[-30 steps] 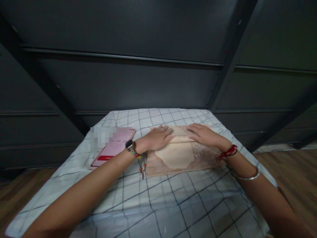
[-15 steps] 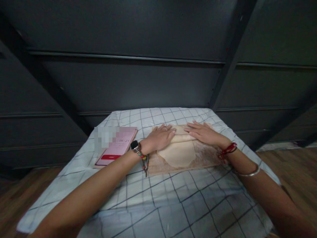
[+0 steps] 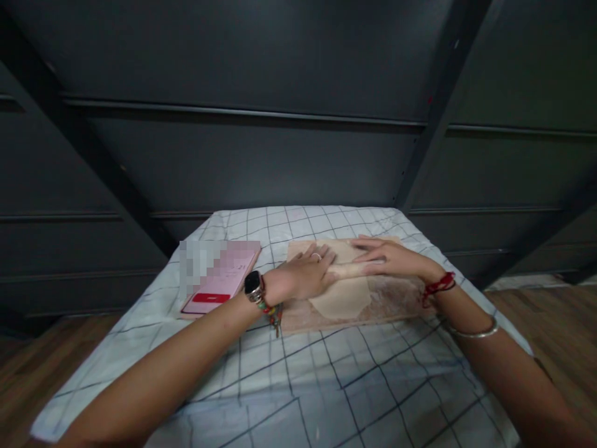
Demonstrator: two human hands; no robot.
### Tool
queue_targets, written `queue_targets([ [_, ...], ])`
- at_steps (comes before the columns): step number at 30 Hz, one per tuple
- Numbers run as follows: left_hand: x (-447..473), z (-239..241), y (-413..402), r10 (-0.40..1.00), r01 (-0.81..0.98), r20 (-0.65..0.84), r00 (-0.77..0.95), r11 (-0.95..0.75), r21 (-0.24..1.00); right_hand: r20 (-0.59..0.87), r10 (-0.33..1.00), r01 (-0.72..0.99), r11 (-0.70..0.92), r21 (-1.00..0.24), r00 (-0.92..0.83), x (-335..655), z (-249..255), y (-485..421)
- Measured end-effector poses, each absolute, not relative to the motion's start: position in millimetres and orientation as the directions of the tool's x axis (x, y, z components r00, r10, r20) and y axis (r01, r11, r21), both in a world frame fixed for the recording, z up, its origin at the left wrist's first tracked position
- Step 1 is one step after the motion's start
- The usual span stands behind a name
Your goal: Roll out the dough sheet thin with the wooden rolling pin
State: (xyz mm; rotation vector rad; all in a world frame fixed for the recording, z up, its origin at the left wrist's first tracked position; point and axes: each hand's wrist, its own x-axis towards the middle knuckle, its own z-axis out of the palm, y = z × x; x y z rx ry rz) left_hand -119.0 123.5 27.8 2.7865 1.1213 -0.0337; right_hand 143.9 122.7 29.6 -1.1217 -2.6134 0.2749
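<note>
Your left hand (image 3: 301, 277) and right hand (image 3: 389, 258) lie flat, fingers spread, on a pale wooden rolling pin (image 3: 349, 270), pressing evenly. It crosses the thin beige dough sheet (image 3: 345, 298) on the floured wooden board (image 3: 396, 298); a pink phone (image 3: 224, 277) lies left of that board.

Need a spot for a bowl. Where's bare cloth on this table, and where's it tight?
Free: the checked cloth between the forearms, near side of the board. A strip behind the phone and board, at the far edge. Crowded: the board itself, where left hand and right hand press a rolling pin over dough.
</note>
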Motion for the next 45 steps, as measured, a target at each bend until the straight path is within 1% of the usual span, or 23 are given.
queue_targets([
  [3, -118, 17, 146, 0.801, 0.795, 0.042, 0.598, -0.599, 0.098, 0.3, 0.793, 0.767, 0.599, -0.23, -0.53, 135, 21, 127],
  [5, -120, 14, 155, 0.838, 0.835, 0.112, 0.534, -0.544, 0.084, 0.314, 0.806, 0.778, 0.579, -0.245, -0.502, 134, 20, 128],
  [6, -120, 15, 154, 0.826, 0.824, 0.12, 0.55, -0.561, 0.079, 0.29, 0.804, 0.762, 0.589, -0.267, -0.52, 136, 22, 128],
  [8, -122, 21, 145, 0.749, 0.745, 0.071, 0.659, -0.663, 0.075, 0.206, 0.769, 0.697, 0.637, -0.329, -0.605, 144, 28, 125],
  [10, -123, 29, 129, 0.645, 0.645, -0.036, 0.764, -0.759, 0.091, 0.125, 0.701, 0.618, 0.686, -0.384, -0.702, 153, 35, 122],
  [12, -121, 35, 117, 0.641, 0.648, -0.101, 0.761, -0.755, 0.1, 0.095, 0.662, 0.578, 0.708, -0.406, -0.744, 158, 37, 122],
  [14, -119, 34, 116, 0.665, 0.672, -0.101, 0.74, -0.733, 0.104, 0.115, 0.683, 0.599, 0.698, -0.392, -0.721, 157, 34, 125],
  [17, -117, 24, 136, 0.717, 0.714, 0.015, 0.697, -0.695, 0.084, 0.218, 0.779, 0.713, 0.626, -0.315, -0.588, 149, 23, 130],
  [20, -119, 17, 154, 0.819, 0.82, 0.138, 0.558, -0.569, 0.063, 0.296, 0.827, 0.788, 0.553, -0.27, -0.479, 144, 20, 132],
  [22, -120, 19, 151, 0.82, 0.821, 0.125, 0.558, -0.568, 0.056, 0.248, 0.797, 0.741, 0.603, -0.296, -0.55, 147, 25, 130],
  [23, -121, 23, 145, 0.794, 0.793, 0.088, 0.601, -0.606, 0.056, 0.2, 0.766, 0.697, 0.641, -0.321, -0.612, 150, 28, 128],
  [25, -121, 31, 128, 0.681, 0.679, -0.016, 0.733, -0.73, 0.078, 0.096, 0.698, 0.625, 0.686, -0.371, -0.709, 155, 33, 124],
  [27, -120, 36, 114, 0.662, 0.665, -0.068, 0.747, -0.739, 0.108, 0.041, 0.677, 0.613, 0.69, -0.386, -0.735, 157, 34, 123],
  [29, -118, 35, 113, 0.685, 0.686, -0.053, 0.727, -0.721, 0.098, 0.078, 0.695, 0.634, 0.691, -0.348, -0.715, 153, 31, 124],
  [32, -118, 23, 133, 0.735, 0.732, 0.06, 0.675, -0.678, 0.071, 0.247, 0.74, 0.701, 0.672, -0.239, -0.625, 141, 22, 127],
  [33, -118, 19, 142, 0.776, 0.774, 0.101, 0.623, -0.63, 0.069, 0.295, 0.75, 0.726, 0.655, -0.208, -0.592, 138, 20, 128],
  [35, -120, 15, 153, 0.822, 0.824, 0.149, 0.549, -0.563, 0.07, 0.342, 0.753, 0.747, 0.639, -0.182, -0.561, 134, 20, 128],
  [36, -121, 15, 154, 0.827, 0.829, 0.153, 0.541, -0.555, 0.07, 0.337, 0.748, 0.735, 0.649, -0.194, -0.572, 134, 21, 127],
  [38, -123, 21, 147, 0.788, 0.785, 0.099, 0.607, -0.615, 0.082, 0.287, 0.719, 0.669, 0.694, -0.266, -0.633, 139, 27, 124],
  [40, -124, 31, 132, 0.7, 0.696, -0.026, 0.714, -0.705, 0.132, 0.229, 0.667, 0.574, 0.734, -0.363, -0.709, 147, 33, 121],
  [42, -124, 39, 117, 0.638, 0.652, -0.138, 0.757, -0.732, 0.198, 0.2, 0.62, 0.504, 0.753, -0.423, -0.759, 153, 36, 120],
  [44, -123, 42, 111, 0.629, 0.649, -0.162, 0.761, -0.728, 0.221, 0.215, 0.607, 0.491, 0.766, -0.415, -0.765, 155, 33, 123],
  [45, -122, 40, 113, 0.645, 0.657, -0.134, 0.753, -0.723, 0.214, 0.235, 0.615, 0.508, 0.769, -0.388, -0.753, 154, 29, 125],
])
